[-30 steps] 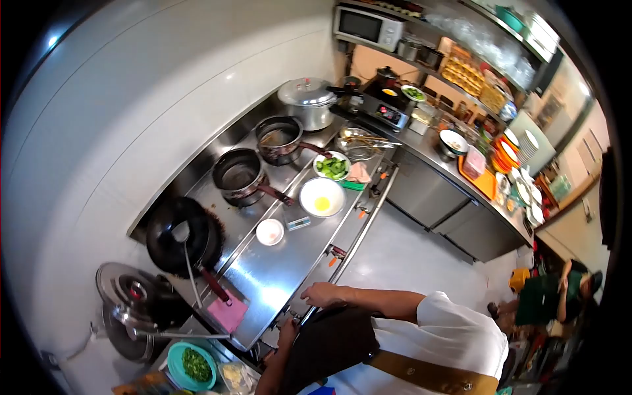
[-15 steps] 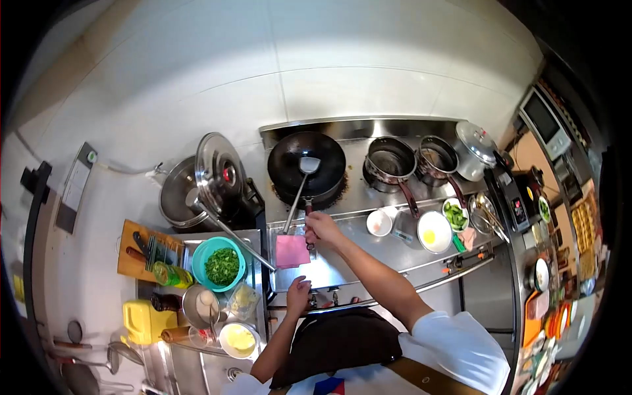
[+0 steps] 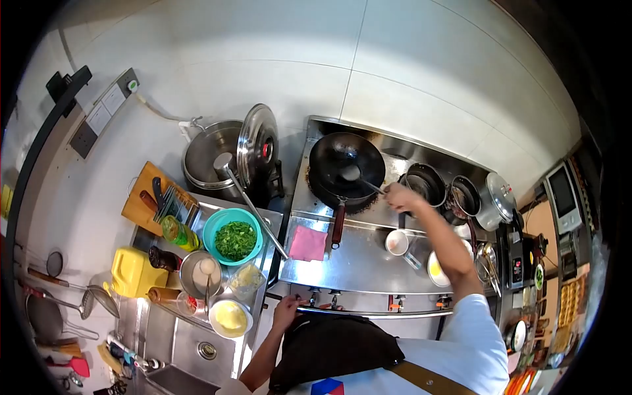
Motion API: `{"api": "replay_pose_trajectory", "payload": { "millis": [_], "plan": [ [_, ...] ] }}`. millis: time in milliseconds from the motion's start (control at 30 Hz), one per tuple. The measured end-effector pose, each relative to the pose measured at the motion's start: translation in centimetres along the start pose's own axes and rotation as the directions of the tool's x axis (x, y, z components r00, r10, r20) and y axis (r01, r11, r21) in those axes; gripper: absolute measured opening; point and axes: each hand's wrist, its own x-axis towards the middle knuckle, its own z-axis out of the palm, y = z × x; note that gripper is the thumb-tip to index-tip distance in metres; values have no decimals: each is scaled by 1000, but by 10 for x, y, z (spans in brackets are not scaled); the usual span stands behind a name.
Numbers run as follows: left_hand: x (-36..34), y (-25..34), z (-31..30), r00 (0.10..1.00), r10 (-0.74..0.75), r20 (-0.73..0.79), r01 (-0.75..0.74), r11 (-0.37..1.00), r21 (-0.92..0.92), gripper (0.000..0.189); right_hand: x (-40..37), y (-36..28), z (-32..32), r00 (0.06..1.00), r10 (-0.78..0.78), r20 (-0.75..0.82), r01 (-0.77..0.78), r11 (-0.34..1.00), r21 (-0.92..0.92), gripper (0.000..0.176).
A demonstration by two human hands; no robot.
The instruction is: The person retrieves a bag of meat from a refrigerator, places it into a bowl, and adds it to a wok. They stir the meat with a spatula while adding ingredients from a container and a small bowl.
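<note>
- The right hand reaches out over the stove, its grip closed round the handle end of a metal ladle.
- The ladle's head is inside the black wok, near its middle; whether it touches the bottom I cannot tell.
- The wok sits at the far left of the stove, its dark red handle pointing to the near side with no hand on it.
- The left hand is low on the near side, beside the left end of the front rail. Its fingers look curled, but I cannot tell whether its grip holds anything.
- The step in hand appears to be handling the ladle at the wok; stirring, scooping or lifting cannot be told apart here.
- The next move, as I judge it, calls for a firm hold on the ladle and care to clear the pot just right of the hand.
- On the steel tabletop, a pink cloth lies left of the wok's handle. A small white bowl stands to the right, and beyond it an egg bowl, partly hidden by the right forearm.
</note>
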Motion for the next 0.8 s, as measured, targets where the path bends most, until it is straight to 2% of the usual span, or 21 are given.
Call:
{"api": "replay_pose_trajectory", "payload": {
  "millis": [33, 67, 100, 167, 233, 300, 333, 367, 400, 433, 467, 500, 533, 600, 633, 700, 733, 767, 800],
  "plan": [
    [-8, -2, -3, 997, -82, 5, 82, 996, 20, 32, -16, -65, -38, 733, 668, 128, -658, 648, 384, 18],
    [-14, -4, -5, 987, -163, 10, 162, 986, 43, 33, -18, -74, -57, 727, 664, 175, -684, 681, 261, 18],
    [-18, -10, -6, 986, -164, 4, 163, 986, 44, 33, -21, -79, -73, 717, 662, 219, -694, 707, 136, 19],
    [-25, -33, -1, 981, -190, -30, 192, 972, 133, 34, -19, -96, -90, 709, 653, 266, -661, 747, -72, 18],
    [-34, -50, 6, 981, -181, -72, 190, 970, 152, 34, -14, -84, -85, 712, 637, 296, -641, 762, -96, 18],
    [-55, -60, 11, 978, -175, -116, 193, 965, 177, 34, -5, -43, -49, 661, 700, 271, -740, 669, 76, 16],
    [-64, -60, 15, 971, -199, -133, 215, 969, 124, 34, 5, 2, -16, 756, 641, 131, -645, 764, -15, 17],
    [-70, -58, 21, 964, -220, -152, 232, 971, 65, 35, 6, 14, 9, 784, 620, 35, -618, 784, -64, 19],
    [-83, -53, 25, 945, -282, -169, 282, 959, -26, 37, 4, 12, 35, 777, 621, -106, -614, 784, 94, 23],
    [-94, -53, 29, 941, -279, -189, 279, 960, -31, 37, 4, 32, 61, 790, 604, -104, -597, 797, 91, 23],
    [-106, -57, 32, 924, -312, -222, 308, 950, -56, 37, 11, 61, 87, 829, 457, -320, -482, 876, 3, 26],
    [-121, -63, 35, 902, -348, -255, 337, 937, -86, 36, 19, 76, 100, 820, 270, -505, -370, 923, -108, 30],
    [-137, -72, 37, 891, -351, -287, 337, 936, -98, 36, 24, 72, 95, 832, 243, -499, -342, 933, -116, 30],
    [-175, -95, 44, 848, -400, -348, 365, 916, -165, 36, 23, 55, 87, 736, 349, -580, -384, 921, 67, 34],
    [-191, -102, 49, 815, -443, -372, 388, 896, -217, 35, 20, 45, 79, 748, 340, -570, -369, 927, 69, 34],
    [-222, -87, 58, 766, -504, -398, 446, 864, -235, 35, 14, 9, 51, 760, 219, -611, -293, 956, -22, 36],
    [-237, -94, 63, 748, -557, -362, 475, 829, -296, 35, 11, -12, 41, 764, 197, -615, -276, 960, -35, 36],
    [-261, -126, 72, 724, -610, -323, 500, 786, -364, 35, 7, -35, 34, 772, 168, -613, -253, 966, -54, 35],
    [-279, -158, 75, 961, -110, -252, 158, 972, 175, 33, 3, -55, 30, 775, 135, -617, -209, 977, -50, 33]
  ]
}}
